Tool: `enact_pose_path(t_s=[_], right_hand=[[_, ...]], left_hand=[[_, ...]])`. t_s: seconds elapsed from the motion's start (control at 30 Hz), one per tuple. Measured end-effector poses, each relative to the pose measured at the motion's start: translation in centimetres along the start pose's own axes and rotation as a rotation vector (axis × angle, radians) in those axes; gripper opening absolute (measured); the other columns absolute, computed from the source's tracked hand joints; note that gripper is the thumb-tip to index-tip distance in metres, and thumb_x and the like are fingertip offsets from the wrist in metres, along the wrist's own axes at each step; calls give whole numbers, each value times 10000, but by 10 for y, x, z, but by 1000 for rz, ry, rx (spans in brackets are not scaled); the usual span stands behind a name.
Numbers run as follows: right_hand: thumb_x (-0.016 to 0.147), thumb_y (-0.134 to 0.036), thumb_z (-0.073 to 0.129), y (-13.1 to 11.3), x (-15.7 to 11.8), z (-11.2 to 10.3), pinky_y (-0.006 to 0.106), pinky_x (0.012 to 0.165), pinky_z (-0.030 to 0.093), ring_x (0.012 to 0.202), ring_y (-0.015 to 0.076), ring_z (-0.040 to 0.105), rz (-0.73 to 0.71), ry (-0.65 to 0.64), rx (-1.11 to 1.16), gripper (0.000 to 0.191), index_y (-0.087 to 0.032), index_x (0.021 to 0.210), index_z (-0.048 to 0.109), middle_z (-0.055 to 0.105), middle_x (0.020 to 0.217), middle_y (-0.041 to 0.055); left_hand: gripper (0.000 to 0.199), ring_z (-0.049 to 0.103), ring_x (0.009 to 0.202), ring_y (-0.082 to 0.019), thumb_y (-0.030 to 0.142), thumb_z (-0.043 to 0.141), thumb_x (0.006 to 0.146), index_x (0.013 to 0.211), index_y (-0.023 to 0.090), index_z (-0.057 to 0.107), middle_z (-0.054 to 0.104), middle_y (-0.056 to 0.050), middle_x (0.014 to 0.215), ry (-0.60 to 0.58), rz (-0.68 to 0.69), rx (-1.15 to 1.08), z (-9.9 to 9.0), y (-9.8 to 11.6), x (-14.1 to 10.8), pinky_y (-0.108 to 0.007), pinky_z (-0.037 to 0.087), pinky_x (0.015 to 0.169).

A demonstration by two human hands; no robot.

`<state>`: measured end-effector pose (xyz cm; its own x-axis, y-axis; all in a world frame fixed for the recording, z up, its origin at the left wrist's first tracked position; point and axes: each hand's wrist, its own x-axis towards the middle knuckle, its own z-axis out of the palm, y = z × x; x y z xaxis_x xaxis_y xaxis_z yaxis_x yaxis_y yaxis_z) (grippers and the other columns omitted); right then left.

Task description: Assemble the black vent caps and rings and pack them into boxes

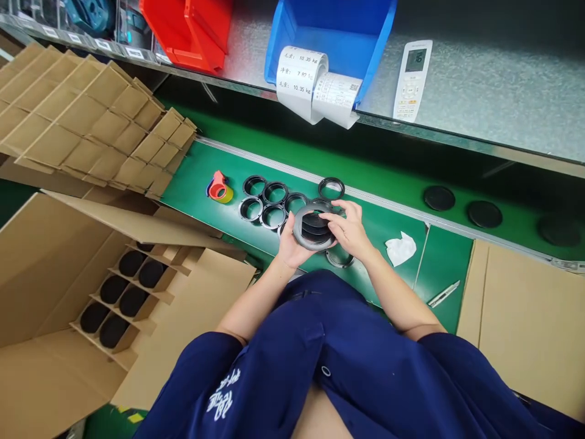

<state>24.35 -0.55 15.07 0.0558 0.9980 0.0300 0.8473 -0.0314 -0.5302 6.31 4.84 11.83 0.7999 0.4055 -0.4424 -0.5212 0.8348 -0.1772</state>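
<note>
In the head view, my left hand [292,247] is closed round the side of a black ring-shaped part [302,236], raised above the green bench. My right hand [350,228] is at the part's other side, fingers bent over its opening. Dark round shapes show inside the opening; I cannot tell whether they are separate pieces. Several black rings [275,192] stand grouped on the bench just left of my hands. Another black ring [331,188] lies behind them, and one more [340,257] sits below my right hand, partly covered.
At left, an open cardboard box [183,329] holds black round items in dividers; stacked cardboard dividers [91,116] lean behind. A tape roll [222,192], white tissue [401,249], utility knife [444,294] and black discs [485,214] lie around. Overhead, a shelf carries a blue bin [333,36] and remote [412,80].
</note>
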Motion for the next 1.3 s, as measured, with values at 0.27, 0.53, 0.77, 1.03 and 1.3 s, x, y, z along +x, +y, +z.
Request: enact_pose_path(t_s=[0.27,0.53,0.77,1.03,1.3], right_hand=[[1059,-610,326,-8,-5,1,535,1184,360,1337,314,412,-74,-53,191,623,-237,999,821,567,1373,120],[1054,-659,308,-15,-24,-14,511,1185,364,1331,276,518,89,-3,425,625,-270,1104,795,599,1350,95],[1049,-685,258,-4,-40,-7,457,1123,486,1337,254,528,172,11,534,653,-297,1280,729,582,1369,88],[982,-716,450,-7,-65,7,631,1258,235,1547,359,241,-96,-250,68,665,-283,1464,598,380,1638,113],[772,-691,764,17,-70,42,622,1164,366,1484,414,297,89,-443,6,1092,-293,1660,269,258,1651,196]], left_hand=[[570,565,1332,-434,637,431,1014,1184,154,682,707,-180,1224,-23,22,68,-6,-16,-23,-770,346,1109],[670,552,1337,-463,700,408,991,1332,172,642,654,-218,1343,-54,19,80,-5,-22,-32,-785,362,1075],[680,557,1343,-442,691,382,1004,1323,150,642,684,-216,1297,-38,-8,66,-9,-28,-31,-757,350,1111],[624,652,1248,-342,643,368,1029,1317,173,659,742,-143,1229,111,-32,55,-26,-32,-21,-607,442,1137],[657,649,1241,-351,658,474,991,1433,184,583,716,-163,1251,183,-198,133,-49,-52,-6,-555,457,1131]])
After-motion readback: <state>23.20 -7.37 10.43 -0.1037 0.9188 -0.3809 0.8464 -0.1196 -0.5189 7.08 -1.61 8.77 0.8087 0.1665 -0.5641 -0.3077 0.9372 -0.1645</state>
